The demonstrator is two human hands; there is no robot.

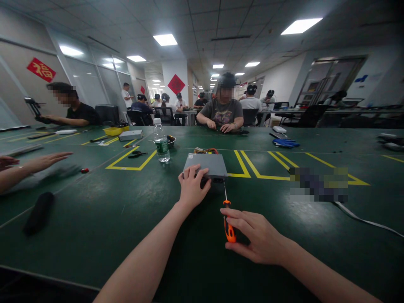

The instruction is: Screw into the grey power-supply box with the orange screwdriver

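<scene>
A grey metal computer power supply (210,163) lies flat on the green table, with a bundle of coloured wires (205,150) at its far side. My left hand (193,185) grips its near left part, fingers over the top and thumb against the near side. In my right hand (252,233) is an orange and black screwdriver (231,232), held by the handle between fingers and thumb. Its shaft points away from me, and the tip meets the near right edge of the power supply. Whether the tip sits in a screw is too small to tell.
A water bottle (162,145) stands beyond the power supply to the left, near a small bowl (171,141) and black pliers (138,155). Blue gloves (285,143) lie to the right. Another person's hands (41,164) reach in at left. A co-worker (224,109) sits opposite.
</scene>
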